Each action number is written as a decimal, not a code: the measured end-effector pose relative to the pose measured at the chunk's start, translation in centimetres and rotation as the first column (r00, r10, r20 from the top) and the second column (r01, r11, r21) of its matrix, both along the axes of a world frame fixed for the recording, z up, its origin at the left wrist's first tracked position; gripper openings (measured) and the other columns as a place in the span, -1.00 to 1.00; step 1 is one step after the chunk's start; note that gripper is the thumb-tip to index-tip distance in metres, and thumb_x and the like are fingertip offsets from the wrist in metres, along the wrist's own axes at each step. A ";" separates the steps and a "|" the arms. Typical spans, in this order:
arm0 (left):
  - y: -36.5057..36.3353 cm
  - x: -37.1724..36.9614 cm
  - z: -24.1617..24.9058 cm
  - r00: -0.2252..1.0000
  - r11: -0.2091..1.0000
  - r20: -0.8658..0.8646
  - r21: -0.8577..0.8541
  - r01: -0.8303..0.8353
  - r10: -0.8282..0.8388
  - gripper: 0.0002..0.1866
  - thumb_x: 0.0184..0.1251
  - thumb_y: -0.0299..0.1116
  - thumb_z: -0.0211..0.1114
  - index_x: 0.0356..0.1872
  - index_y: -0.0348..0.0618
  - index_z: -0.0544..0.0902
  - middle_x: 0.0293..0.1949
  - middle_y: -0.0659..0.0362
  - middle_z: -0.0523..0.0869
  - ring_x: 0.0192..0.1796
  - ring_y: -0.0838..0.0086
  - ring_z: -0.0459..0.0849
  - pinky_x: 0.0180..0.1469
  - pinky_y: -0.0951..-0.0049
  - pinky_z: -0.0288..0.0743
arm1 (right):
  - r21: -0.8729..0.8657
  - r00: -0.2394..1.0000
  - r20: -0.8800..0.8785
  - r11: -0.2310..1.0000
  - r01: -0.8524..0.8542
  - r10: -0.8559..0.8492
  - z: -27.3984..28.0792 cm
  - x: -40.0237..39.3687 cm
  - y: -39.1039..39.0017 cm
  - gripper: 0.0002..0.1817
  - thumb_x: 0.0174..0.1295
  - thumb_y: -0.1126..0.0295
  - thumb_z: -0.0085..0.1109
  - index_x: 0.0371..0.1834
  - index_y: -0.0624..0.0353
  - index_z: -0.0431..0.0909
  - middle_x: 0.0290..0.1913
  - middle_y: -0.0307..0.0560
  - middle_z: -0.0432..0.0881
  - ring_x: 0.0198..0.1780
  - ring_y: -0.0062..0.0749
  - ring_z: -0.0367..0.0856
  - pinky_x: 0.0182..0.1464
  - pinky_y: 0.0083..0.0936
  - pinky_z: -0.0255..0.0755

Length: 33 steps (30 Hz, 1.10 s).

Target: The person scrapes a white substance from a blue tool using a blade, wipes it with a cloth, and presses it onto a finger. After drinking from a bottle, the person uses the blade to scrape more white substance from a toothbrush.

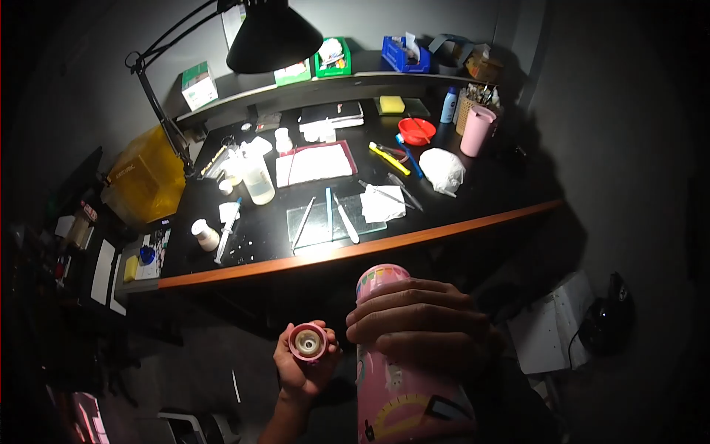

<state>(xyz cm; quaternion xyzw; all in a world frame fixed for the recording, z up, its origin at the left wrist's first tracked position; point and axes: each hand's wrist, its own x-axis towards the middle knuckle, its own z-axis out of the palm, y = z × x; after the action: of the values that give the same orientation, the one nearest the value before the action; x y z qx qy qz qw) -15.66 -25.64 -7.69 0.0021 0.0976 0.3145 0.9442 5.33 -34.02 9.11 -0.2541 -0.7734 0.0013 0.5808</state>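
Observation:
Below the desk's front edge, my left hand holds a small round pink cap, its hollow inner side facing up. To the right of it, my right hand is wrapped round a large pink bottle with printed pictures on it. The bottle's top points toward the desk. Cap and bottle are apart. Part of the bottle is hidden behind my right fingers.
Along the black desk's orange edge lie a glass plate with tools, a syringe and a small bottle. Farther back are a red bowl and a pink tumbler. A lamp hangs above.

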 end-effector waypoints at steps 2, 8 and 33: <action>0.1 0.1 0.1 0.997 0.998 0.080 -0.064 0.020 -0.015 -0.36 0.66 0.12 -0.11 0.10 -0.34 0.64 -0.12 -0.13 0.74 -0.15 0.13 0.72 0.05 0.15 0.61 | 0.030 0.998 0.049 0.999 0.038 -0.039 1.5 0.2 -0.3 -0.68 0.39 0.35 0.26 0.12 0.27 0.53 0.04 0.29 0.78 0.05 0.13 0.83 0.11 0.06 0.72; 0.3 -0.4 0.7 0.965 0.977 0.261 -0.200 0.074 -0.020 -0.38 0.62 0.11 -0.05 0.08 -0.34 0.65 -0.15 -0.13 0.73 -0.16 0.12 0.70 0.02 0.15 0.62 | 0.205 0.973 0.166 0.971 0.124 -0.160 5.5 0.6 -0.6 -0.74 0.40 0.37 0.24 0.05 0.26 0.54 0.01 0.26 0.79 0.01 0.12 0.85 0.06 0.00 0.73; 0.0 -0.5 -0.4 0.987 0.969 -0.153 0.249 -0.009 0.048 -0.51 0.69 -0.07 -0.07 -0.09 -0.23 0.75 -0.20 0.06 0.86 -0.14 0.27 0.82 0.02 0.23 0.73 | 0.524 0.878 0.342 0.843 0.118 -0.335 12.2 1.4 -0.5 -0.64 0.10 0.30 0.45 -0.04 0.17 0.67 0.04 0.03 0.78 -0.02 -0.08 0.82 0.05 -0.12 0.70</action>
<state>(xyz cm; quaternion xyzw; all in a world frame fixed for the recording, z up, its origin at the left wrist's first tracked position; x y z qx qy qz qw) -16.11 -25.66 -8.09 0.1432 0.1321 0.3366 0.9213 6.68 -34.53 21.34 -0.1850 -0.8183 -0.3191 0.4408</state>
